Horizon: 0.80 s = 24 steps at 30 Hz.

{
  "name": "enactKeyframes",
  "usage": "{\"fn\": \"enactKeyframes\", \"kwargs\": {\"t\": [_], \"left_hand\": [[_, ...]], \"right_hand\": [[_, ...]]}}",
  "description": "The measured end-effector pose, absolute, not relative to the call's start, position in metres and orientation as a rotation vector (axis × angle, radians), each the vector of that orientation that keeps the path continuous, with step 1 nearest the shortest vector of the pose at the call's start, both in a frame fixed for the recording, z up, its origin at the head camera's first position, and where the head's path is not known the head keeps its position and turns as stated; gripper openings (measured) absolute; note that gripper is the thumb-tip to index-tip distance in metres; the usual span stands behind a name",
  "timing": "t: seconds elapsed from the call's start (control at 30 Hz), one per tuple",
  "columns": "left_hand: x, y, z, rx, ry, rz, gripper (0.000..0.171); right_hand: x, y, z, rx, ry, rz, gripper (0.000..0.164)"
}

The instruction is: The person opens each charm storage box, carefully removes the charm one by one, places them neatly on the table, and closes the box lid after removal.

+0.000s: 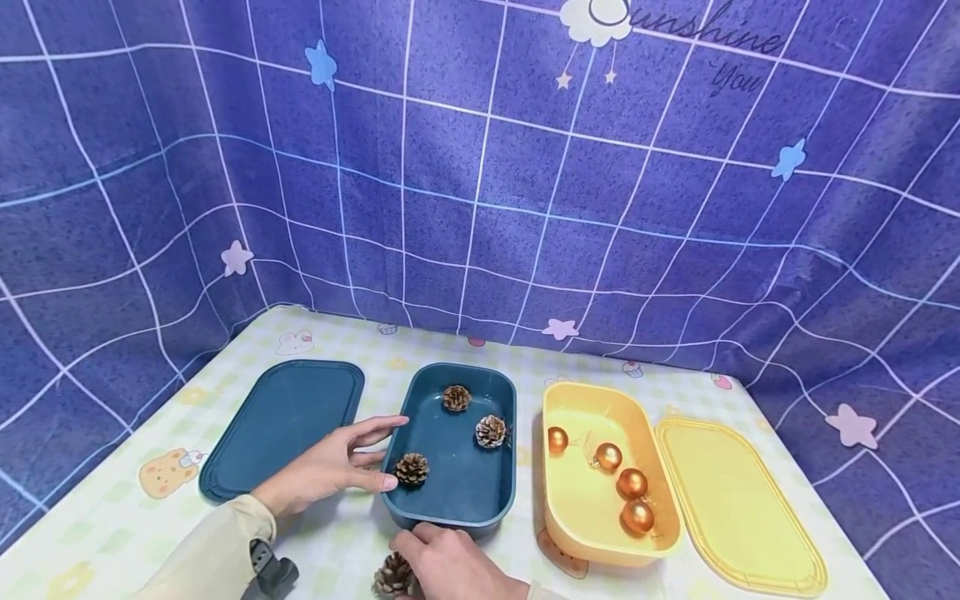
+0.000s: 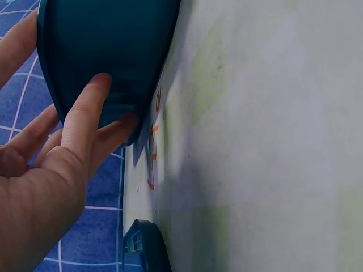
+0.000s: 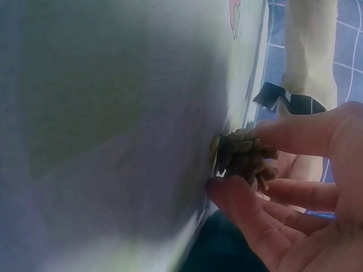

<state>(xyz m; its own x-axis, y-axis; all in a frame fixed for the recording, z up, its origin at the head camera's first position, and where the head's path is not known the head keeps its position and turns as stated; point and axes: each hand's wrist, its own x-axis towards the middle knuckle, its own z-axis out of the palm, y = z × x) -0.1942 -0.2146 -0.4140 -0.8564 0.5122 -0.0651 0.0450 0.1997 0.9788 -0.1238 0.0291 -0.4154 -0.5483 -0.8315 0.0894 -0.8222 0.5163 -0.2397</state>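
My left hand [image 1: 337, 462] lies along the left side of a dark blue box [image 1: 450, 518], fingers fairly straight and spread. In the left wrist view, its fingertips rest on the box's outer wall [image 2: 125, 39]. At the box's near end, my right hand [image 1: 453, 562] holds a brown pine cone [image 1: 393, 575] close over the tablecloth. The right wrist view has thumb and fingers on opposite sides of that cone [image 3: 247, 156]. Inside the blue box are three pine cones: one far back [image 1: 456, 398], a whitish-tipped one [image 1: 491, 432] by the right wall, another [image 1: 411, 469] near the left wall.
To the right stands a yellow box [image 1: 577, 492] holding several shiny copper balls [image 1: 632, 483]. Its yellow lid [image 1: 750, 508] lies flat beyond it. A dark blue lid [image 1: 288, 425] lies left of the blue box, below my left forearm. A blue grid-patterned curtain [image 1: 450, 167] hangs behind the table.
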Motion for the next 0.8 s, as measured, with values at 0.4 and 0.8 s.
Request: {"fn": "enactKeyframes", "kwargs": {"t": [0.4,0.8], "left_hand": [[-0.195,-0.215,-0.415,0.508,2.136,1.676,0.084],[-0.195,-0.215,-0.416,0.501,2.145,1.668,0.082]], "right_hand": [[-0.13,0.03,-0.434,-1.539,2.708,-0.411,0.043],[-0.116,0.031,-0.404,-1.432,2.733,-0.363,0.043]]}}
